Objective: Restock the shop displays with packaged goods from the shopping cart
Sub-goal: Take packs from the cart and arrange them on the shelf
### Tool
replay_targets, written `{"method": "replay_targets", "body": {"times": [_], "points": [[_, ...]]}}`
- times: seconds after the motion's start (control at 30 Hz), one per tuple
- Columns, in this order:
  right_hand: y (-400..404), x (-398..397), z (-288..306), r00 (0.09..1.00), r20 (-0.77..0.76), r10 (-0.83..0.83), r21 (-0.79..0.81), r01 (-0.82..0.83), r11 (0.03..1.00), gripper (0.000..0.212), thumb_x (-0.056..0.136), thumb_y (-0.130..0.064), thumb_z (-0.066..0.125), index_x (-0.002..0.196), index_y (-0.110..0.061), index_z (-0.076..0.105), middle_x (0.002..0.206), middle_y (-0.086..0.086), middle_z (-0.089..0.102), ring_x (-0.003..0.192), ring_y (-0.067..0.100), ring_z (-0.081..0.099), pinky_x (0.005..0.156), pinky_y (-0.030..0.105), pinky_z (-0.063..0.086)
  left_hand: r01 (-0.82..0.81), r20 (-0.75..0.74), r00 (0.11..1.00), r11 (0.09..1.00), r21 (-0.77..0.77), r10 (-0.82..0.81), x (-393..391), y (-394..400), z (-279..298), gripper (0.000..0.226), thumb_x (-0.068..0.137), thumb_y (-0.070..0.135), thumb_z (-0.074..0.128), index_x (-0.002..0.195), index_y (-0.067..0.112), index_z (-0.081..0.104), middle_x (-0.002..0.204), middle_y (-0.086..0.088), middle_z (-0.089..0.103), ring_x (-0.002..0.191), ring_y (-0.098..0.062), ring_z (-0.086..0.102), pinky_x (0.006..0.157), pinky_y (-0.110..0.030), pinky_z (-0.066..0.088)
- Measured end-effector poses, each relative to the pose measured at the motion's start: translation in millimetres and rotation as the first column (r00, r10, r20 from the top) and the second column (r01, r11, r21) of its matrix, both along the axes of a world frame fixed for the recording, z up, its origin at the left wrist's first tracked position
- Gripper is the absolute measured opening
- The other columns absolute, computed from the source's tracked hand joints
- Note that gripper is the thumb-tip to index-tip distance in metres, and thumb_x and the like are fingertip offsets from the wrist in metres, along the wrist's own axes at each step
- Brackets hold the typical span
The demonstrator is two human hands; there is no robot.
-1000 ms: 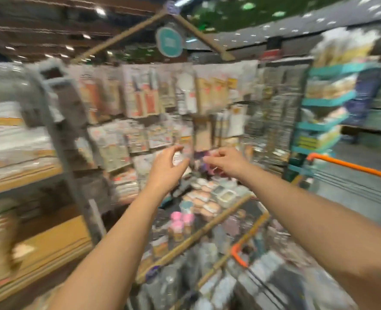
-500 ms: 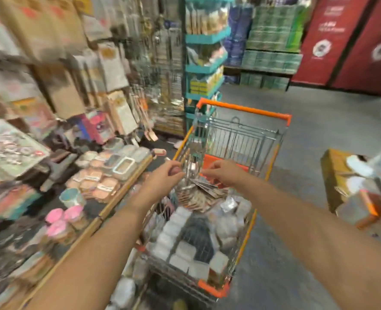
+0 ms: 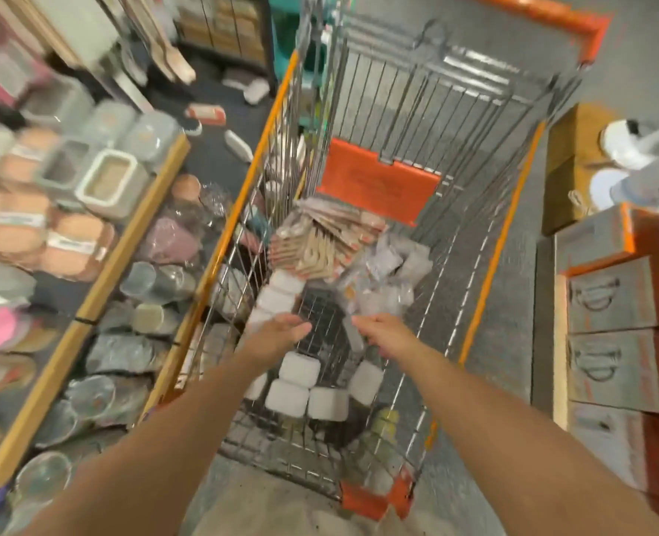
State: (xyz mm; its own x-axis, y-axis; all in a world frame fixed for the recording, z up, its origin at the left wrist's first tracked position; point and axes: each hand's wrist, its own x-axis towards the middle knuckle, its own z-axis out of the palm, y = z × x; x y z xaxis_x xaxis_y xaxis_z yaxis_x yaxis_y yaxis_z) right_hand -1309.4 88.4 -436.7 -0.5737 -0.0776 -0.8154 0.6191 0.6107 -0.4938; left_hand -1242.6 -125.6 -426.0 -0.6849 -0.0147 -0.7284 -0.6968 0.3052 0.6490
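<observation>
On the left, a display shelf (image 3: 88, 303) edged in wood is seen, crowded with lidded tubs (image 3: 103, 183), clear cups and pink items; the blur hides finer detail. Just beside it the shopping cart (image 3: 486, 265) is parked, its wire basket holding a fanned stack of flat packets (image 3: 327, 241) toward the far end, clear bags beside them, a dark gridded package (image 3: 320, 323) in the middle, and white square packs (image 3: 298, 369) along the left and near side. Over the dark package the left hand (image 3: 277, 336) is held with fingers relaxed, nothing gripped. The right hand (image 3: 384, 334) is lowered close by, fingers loosely bent; whether anything is pinched cannot be told. To the right, stacked printed boxes (image 3: 610, 303) are seen on the floor.

A risk is judged from here: if the dark package is pulled from under its neighbours, the white packs resting against it could be tipped and slid, and the fanned packets could be scattered. Small packs could also be pushed through the wire gaps.
</observation>
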Motion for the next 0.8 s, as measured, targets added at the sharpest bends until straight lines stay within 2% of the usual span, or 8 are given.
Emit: {"method": "replay_targets", "body": {"times": [0.07,0.17,0.3,0.4,0.5,0.63,0.7,0.8], "points": [[-3.1,20.2,-45.0,0.988,0.037,-0.147,0.026,0.146,0.989,0.032,0.093,-0.043,0.063,0.100,-0.012,0.063,0.101,0.003,0.057,0.092,0.018,0.055,0.068,0.028,0.040,0.039,0.088,0.995,0.999,0.029,-0.042,9.4,8.9,-27.4,0.027,0.099,0.039,0.055,0.117,0.019,0.052,0.107,0.001,0.054,0.101,-0.013,0.054,0.092,-0.025,0.038],[-8.3,57.8,-103.0,0.925,0.023,-0.380,0.154,0.372,0.915,0.052,0.082,-0.048,0.073,0.111,-0.006,0.063,0.107,0.010,0.066,0.104,0.030,0.063,0.083,0.036,0.048,-0.047,0.225,0.974,0.996,0.079,0.028,26.9,15.7,-63.6,0.049,0.092,0.051,0.060,0.126,0.017,0.056,0.127,-0.008,0.058,0.115,-0.023,0.056,0.102,-0.035,0.042],[-18.6,82.3,-142.6,0.884,-0.132,-0.449,0.399,0.462,0.792,0.087,0.075,-0.057,0.074,0.137,-0.004,0.046,0.134,0.018,0.055,0.125,0.036,0.050,0.101,0.047,0.044,-0.127,0.217,0.970,0.989,0.074,0.109,38.9,22.4,-92.2,0.034,0.098,0.038,0.056,0.127,0.019,0.056,0.120,0.002,0.059,0.110,-0.015,0.054,0.093,-0.027,0.040],[-24.5,88.0,-155.3,0.911,-0.170,-0.376,0.477,0.410,0.777,0.087,0.082,-0.054,0.070,0.150,-0.014,0.033,0.157,0.011,0.028,0.144,0.034,0.025,0.116,0.048,0.027,-0.197,0.174,0.966,0.980,0.017,0.191,30.8,27.7,-105.2,0.039,0.098,0.037,0.056,0.125,0.010,0.058,0.113,-0.003,0.062,0.098,-0.015,0.055,0.082,-0.024,0.042],[-23.9,91.7,-168.2,0.949,-0.186,-0.256,0.546,0.316,0.776,0.083,0.085,-0.047,0.070,0.150,-0.014,0.032,0.159,0.004,0.026,0.144,0.029,0.022,0.117,0.040,0.020,-0.262,0.167,0.953,0.964,0.048,0.251,24.8,28.0,-111.9,0.034,0.099,0.034,0.054,0.119,0.007,0.059,0.096,0.003,0.057,0.087,-0.011,0.053,0.068,-0.017,0.037],[-19.3,90.2,-170.6,0.981,-0.176,-0.083,0.606,0.174,0.776,0.084,0.080,-0.051,0.073,0.147,-0.016,0.036,0.152,-0.001,0.033,0.137,0.026,0.027,0.113,0.049,0.026,-0.381,0.172,0.917,0.918,0.111,0.359,20.9,29.1,-110.9,0.017,0.099,0.033,0.054,0.109,0.020,0.057,0.108,-0.001,0.063,0.092,-0.009,0.056,0.071,-0.021,0.040],[-17.9,93.1,-168.5,0.986,-0.164,0.039,0.629,0.074,0.774,0.089,0.077,-0.058,0.071,0.148,-0.018,0.033,0.151,-0.002,0.030,0.137,0.024,0.024,0.113,0.047,0.026,-0.428,0.170,0.898,0.893,0.136,0.405,19.1,30.7,-109.9,0.006,0.100,0.030,0.054,0.100,0.025,0.057,0.109,-0.002,0.063,0.092,-0.008,0.057,0.071,-0.019,0.041],[-16.3,96.4,-168.7,0.973,-0.157,0.172,0.618,-0.040,0.785,0.086,0.080,-0.057,0.070,0.149,-0.025,0.031,0.159,-0.003,0.018,0.143,0.024,0.015,0.114,0.046,0.021,-0.444,0.144,0.894,0.882,0.161,0.424,17.6,31.8,-106.5,0.010,0.099,0.029,0.055,0.090,0.032,0.055,0.108,-0.003,0.063,0.094,-0.010,0.057,0.076,-0.019,0.043]]}}
